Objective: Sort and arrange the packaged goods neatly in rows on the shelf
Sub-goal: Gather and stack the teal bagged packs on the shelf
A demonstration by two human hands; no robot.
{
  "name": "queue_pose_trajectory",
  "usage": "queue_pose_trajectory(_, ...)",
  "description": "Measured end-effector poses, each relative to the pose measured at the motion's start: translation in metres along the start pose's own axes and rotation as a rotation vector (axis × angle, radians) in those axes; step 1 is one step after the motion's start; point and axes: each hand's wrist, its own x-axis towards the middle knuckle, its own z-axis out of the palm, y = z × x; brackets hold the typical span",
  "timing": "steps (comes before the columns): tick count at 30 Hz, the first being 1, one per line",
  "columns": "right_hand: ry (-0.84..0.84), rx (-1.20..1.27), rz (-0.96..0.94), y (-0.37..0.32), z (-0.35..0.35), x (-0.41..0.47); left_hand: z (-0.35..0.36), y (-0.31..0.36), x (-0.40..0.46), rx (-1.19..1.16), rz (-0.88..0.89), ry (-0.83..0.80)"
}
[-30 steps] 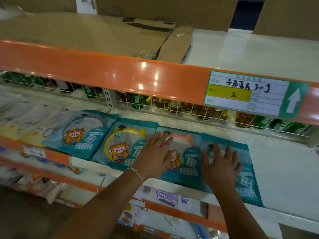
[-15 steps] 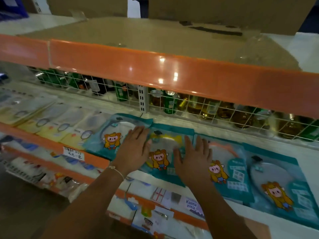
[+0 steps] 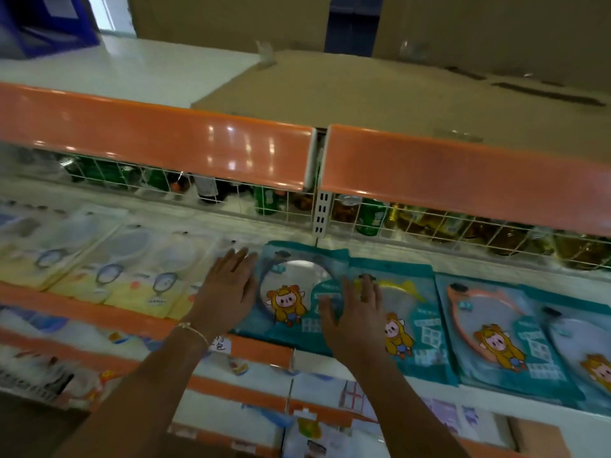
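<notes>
packs (image 3: 294,292) lie in a row, nearly done; left hand (image 3: 228,285) and right hand (image 3: 353,312) press flat, fingers straight, squaring one.

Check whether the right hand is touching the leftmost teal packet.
Touching. In the head view the right hand lies flat, fingers straight, over the right edge of the leftmost teal packet.

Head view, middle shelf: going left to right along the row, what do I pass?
Pale yellow packets → left hand → teal packet with white ring → right hand → teal packet with yellow ring → teal packet with orange ring → teal packet at the edge.
</notes>
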Motion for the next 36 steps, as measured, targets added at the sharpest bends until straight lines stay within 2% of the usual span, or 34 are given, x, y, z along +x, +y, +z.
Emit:
queue_pose_trajectory(3,-0.046,-0.066,-0.021,-0.020,0.011,0.007,-0.003,-0.023,-0.002,0.014,-0.070,0.006)
queue_pose_trajectory(9,-0.129,-0.207,-0.087,-0.055,0.036,0.024,0.001,-0.051,-0.011,0.118,-0.173,-0.084)
queue_pose_trajectory(16,-0.178,-0.286,-0.082,-0.058,0.051,0.026,0.016,-0.057,-0.016,0.185,-0.173,-0.118)
queue_pose_trajectory(36,-0.150,-0.346,-0.088,-0.056,0.058,0.025,0.020,-0.043,-0.018,0.202,-0.183,-0.135)
